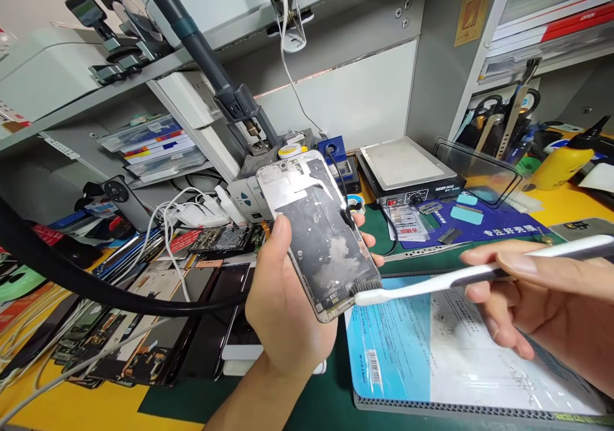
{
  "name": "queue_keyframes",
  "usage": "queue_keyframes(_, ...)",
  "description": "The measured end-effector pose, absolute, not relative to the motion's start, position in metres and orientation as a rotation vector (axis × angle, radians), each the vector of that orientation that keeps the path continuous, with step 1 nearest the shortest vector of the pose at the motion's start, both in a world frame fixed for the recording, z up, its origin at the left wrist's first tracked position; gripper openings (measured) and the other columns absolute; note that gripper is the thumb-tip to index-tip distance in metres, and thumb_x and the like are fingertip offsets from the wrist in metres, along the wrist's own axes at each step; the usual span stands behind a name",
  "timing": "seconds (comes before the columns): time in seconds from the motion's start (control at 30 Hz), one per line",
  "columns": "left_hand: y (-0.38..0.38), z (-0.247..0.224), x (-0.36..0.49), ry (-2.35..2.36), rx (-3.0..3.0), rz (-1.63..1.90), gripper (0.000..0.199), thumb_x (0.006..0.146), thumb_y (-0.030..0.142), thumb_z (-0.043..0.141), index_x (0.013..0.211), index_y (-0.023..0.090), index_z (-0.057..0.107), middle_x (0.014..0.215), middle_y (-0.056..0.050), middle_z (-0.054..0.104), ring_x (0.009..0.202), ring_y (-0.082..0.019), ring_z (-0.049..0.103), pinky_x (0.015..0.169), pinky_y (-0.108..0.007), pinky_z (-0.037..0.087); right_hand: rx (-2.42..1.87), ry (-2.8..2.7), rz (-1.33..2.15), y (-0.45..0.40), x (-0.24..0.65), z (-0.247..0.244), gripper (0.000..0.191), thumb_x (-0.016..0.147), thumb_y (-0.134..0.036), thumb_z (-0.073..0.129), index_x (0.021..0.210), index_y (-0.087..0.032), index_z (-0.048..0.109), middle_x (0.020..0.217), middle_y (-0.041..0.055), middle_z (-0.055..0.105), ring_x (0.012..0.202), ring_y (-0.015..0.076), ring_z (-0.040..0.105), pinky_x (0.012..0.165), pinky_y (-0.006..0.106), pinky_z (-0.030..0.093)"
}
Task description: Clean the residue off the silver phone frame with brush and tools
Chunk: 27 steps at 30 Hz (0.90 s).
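My left hand (288,309) is closed around a phone screen assembly (316,226), holding it tilted up off the bench with its back side toward me. Its back is black and silver, with whitish smears over the lower half. Between the thumb and fingers of my right hand (522,290) is a white and black toothbrush (432,287). The dark bristles touch the lower right edge of the screen assembly. Below lies a blue and white printed sheet (391,354) under clear plastic.
A flat heating plate (403,165) stands at the back, a yellow bottle (561,165) to the right. Several phone screens (201,335) lie at left. A thick black hose (125,300) crosses the left side toward my left hand, and white cables (173,245) hang nearby.
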<state>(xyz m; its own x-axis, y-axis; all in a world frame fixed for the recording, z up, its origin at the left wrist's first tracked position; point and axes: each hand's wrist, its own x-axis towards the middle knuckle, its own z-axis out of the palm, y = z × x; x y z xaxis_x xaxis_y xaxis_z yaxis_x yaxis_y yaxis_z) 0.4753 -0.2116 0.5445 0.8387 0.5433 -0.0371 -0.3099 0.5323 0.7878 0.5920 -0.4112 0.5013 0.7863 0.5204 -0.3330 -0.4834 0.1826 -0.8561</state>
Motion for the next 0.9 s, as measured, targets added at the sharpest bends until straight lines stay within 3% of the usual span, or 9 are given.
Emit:
queue_keyframes(0.17, -0.213, 0.546, 0.478, 0.377, 0.878, 0.590, 0.051, 0.094, 0.055, 0.044, 0.104, 0.015, 0.076, 0.098, -0.013, 0.076, 0.091, -0.032, 0.074, 0.075, -0.043, 0.064, -1.301, -0.039, 0.711, -0.416, 0.603, 0.496, 0.028, 0.066, -0.043, 0.080, 0.082, -0.020, 0.083, 0.066, 0.0154, 0.073, 0.047, 0.0268, 0.063, 0.042, 0.036, 0.057)
queue_keyframes(0.47, -0.213, 0.545, 0.476, 0.376, 0.901, 0.571, 0.053, 0.093, 0.058, 0.044, 0.100, 0.017, 0.077, 0.097, -0.013, 0.076, 0.091, -0.034, 0.074, 0.077, -0.046, 0.064, -1.255, -0.052, 0.754, -0.421, 0.613, 0.485, 0.028, 0.067, -0.044, 0.078, 0.081, -0.019, 0.081, 0.065, 0.0160, 0.072, 0.044, 0.0279, 0.062, 0.043, 0.039, 0.060)
queue_keyframes(0.6, -0.213, 0.547, 0.475, 0.373, 0.873, 0.558, 0.053, 0.093, 0.057, 0.045, 0.101, 0.015, 0.077, 0.100, -0.015, 0.075, 0.091, -0.034, 0.073, 0.075, -0.044, 0.064, -1.237, 0.068, 0.736, -0.412, 0.604, 0.495, 0.024, 0.063, -0.040, 0.082, 0.078, -0.021, 0.080, 0.063, 0.0122, 0.072, 0.042, 0.0238, 0.060, 0.038, 0.033, 0.058)
queue_keyframes(0.77, -0.214, 0.547, 0.475, 0.357, 0.909, 0.547, 0.054, 0.095, 0.056, 0.041, 0.101, 0.017, 0.077, 0.099, -0.014, 0.075, 0.091, -0.033, 0.073, 0.074, -0.043, 0.064, -1.274, 0.175, 0.762, -0.399, 0.598, 0.509, 0.027, 0.046, -0.036, 0.091, 0.062, -0.019, 0.078, 0.065, 0.0123, 0.074, 0.038, 0.0168, 0.057, 0.033, 0.023, 0.055)
queue_keyframes(0.9, -0.217, 0.548, 0.475, 0.377, 0.841, 0.530, 0.052, 0.095, 0.055, 0.042, 0.102, 0.016, 0.076, 0.098, -0.013, 0.074, 0.090, -0.032, 0.072, 0.074, -0.043, 0.064, -1.281, 0.141, 0.844, -0.398, 0.598, 0.510, 0.031, 0.050, -0.043, 0.092, 0.062, -0.016, 0.079, 0.056, 0.0100, 0.068, 0.034, 0.0126, 0.052, 0.035, 0.020, 0.055)
